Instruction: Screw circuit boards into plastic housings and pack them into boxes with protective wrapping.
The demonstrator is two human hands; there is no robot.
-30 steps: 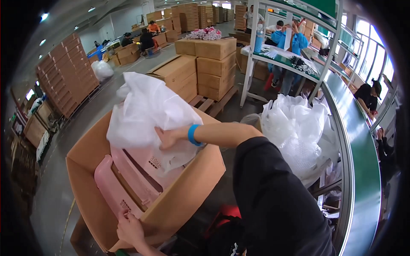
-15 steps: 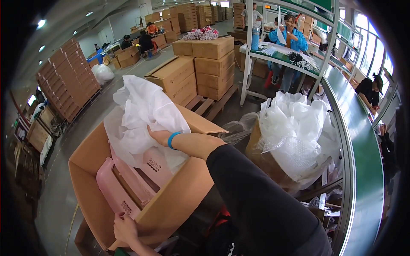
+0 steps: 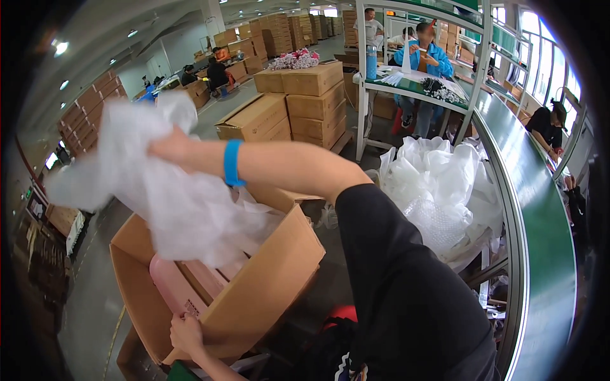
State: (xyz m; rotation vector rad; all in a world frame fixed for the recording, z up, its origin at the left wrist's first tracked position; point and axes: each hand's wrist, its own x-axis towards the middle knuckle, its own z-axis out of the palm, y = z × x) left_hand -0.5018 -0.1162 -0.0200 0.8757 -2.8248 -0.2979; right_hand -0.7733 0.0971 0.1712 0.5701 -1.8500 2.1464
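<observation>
My right hand [image 3: 170,147], a blue band on its wrist, is raised over the far left of an open cardboard box [image 3: 273,273]. It is closed on a crumpled white packing sheet [image 3: 190,222], blurred by motion, whose lower part hangs over the box. Inside the box, pink plastic panels [image 3: 170,287] lie side by side, partly hidden by the sheet. At the box's near edge my left hand [image 3: 185,334] is closed over the rim, its fingers close to the nearest panel.
A container heaped with white wrapping [image 3: 438,190] stands to the right, beside a green conveyor [image 3: 546,267] with a metal rail. Stacked cartons [image 3: 314,101] stand beyond the box. A person in blue [image 3: 432,60] sits at a workbench, and another person [image 3: 548,133] works beside the conveyor.
My right hand has risen and swung left, drawing the white sheet up and across the box. My left hand remains at the near rim.
</observation>
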